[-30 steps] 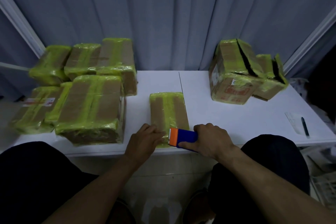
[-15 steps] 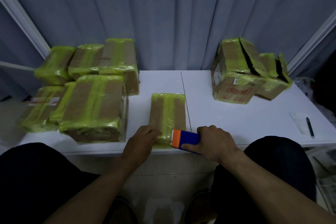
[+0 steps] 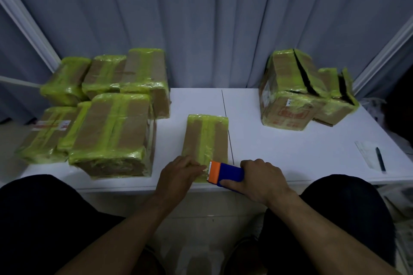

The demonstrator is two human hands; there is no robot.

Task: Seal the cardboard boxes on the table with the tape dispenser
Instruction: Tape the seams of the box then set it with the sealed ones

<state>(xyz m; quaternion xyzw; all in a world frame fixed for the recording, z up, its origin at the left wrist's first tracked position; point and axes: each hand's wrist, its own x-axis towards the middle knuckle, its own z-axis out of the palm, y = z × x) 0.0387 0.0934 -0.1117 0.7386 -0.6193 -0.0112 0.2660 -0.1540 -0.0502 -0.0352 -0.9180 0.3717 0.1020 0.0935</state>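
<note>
**Taped box at the counter's near edge, dispenser at its end**

A grey curtain [image 3: 201,24] hangs behind the white counter [image 3: 290,145]. At the counter's left end sits a pile [image 3: 111,131] of cardboard boxes, all wrapped in bands of yellow-green tape. At the far right corner stands a pair [image 3: 290,98] of larger boxes, taped the same way but with dark open gaps along their tops.

The box [image 3: 206,136] lies flat at the middle of the near edge, its long side running away from the person. It is brown cardboard with a wide yellow-green strip down its centre and tape wrapped over its far end.

The left hand [image 3: 178,174] rests on the box's near left corner, its fingers together and pressing down on the top. The right hand [image 3: 261,178] has its fingers clamped round the dispenser [image 3: 225,173], a blue body with an orange front, which touches the box's near right corner.

A paper [image 3: 366,152] with a pen [image 3: 380,158] on it lies by the right edge.
</note>
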